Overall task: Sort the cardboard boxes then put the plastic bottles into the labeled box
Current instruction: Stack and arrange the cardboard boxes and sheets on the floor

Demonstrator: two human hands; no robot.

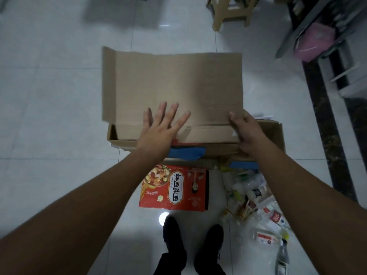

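A large flattened brown cardboard sheet (172, 86) stands tilted over an open brown cardboard box (278, 135) with blue tape on its near side. My left hand (160, 126) lies flat on the sheet's lower part, fingers spread. My right hand (244, 130) grips the sheet's lower right corner. A red printed box (174, 187) lies on the floor in front of my feet. Several plastic bottles (258, 205) are heaped on the floor at the lower right, partly behind my right forearm.
White tiled floor all around. A beige plastic stool (230, 10) stands at the top centre. A dark shelf unit with a pink bag (315, 42) fills the top right, with a dark floor strip (325, 126) beside it. My black shoes (192, 241) are at the bottom.
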